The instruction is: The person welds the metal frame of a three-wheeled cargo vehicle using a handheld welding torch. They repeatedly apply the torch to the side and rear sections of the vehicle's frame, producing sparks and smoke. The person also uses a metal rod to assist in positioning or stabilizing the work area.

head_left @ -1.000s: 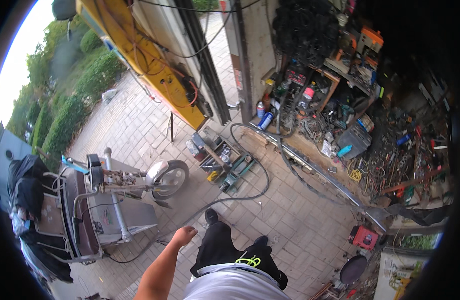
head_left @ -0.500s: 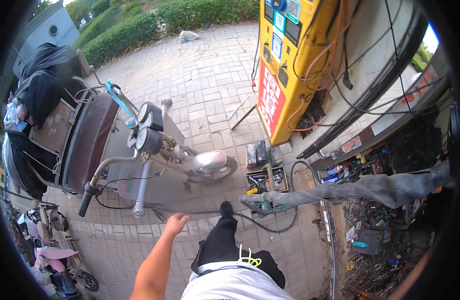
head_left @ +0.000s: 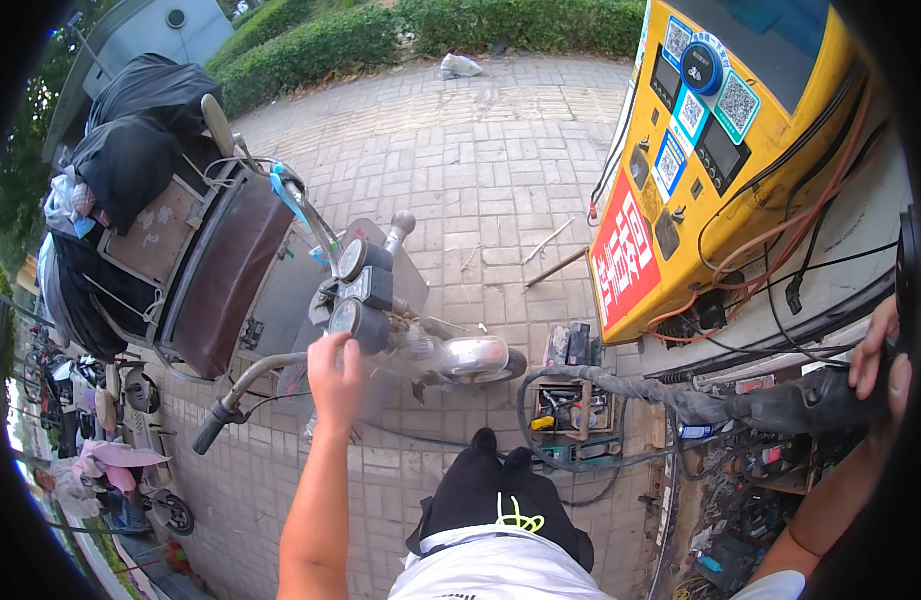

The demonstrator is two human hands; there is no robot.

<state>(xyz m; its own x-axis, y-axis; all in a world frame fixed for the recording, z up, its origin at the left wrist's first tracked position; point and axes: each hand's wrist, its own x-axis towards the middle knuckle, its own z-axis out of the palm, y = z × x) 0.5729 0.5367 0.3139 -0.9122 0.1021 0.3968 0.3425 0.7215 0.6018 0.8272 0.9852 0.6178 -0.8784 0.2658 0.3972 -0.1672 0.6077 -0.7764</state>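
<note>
My left hand (head_left: 337,378) is raised in front of the three-wheeled cart's round gauges (head_left: 359,320), fingers loosely curled and nothing seen in them. Whether it touches the gauge is hard to tell. At the right rim my right hand (head_left: 874,362) is closed round the end of a thick, dark, wrapped hose (head_left: 716,407). Part of that hand and the dark piece it grips run out of the picture. From there the hose stretches left across my front and loops down to the paving. The cart's handlebar grip (head_left: 213,428) sticks out left of my left hand.
A yellow box-shaped machine (head_left: 721,230) with stickers and cables stands at the right. Below it are an open toolbox (head_left: 573,408) and a heap of parts and tools (head_left: 721,540). The cart's brown seat (head_left: 231,265) is at the left. Parked scooters (head_left: 116,440) stand beyond.
The view has shifted, bringing the yellow machine further in. My left hand has risen to the gauges. My right hand has come into view on the hose, which now bends in a loop.
</note>
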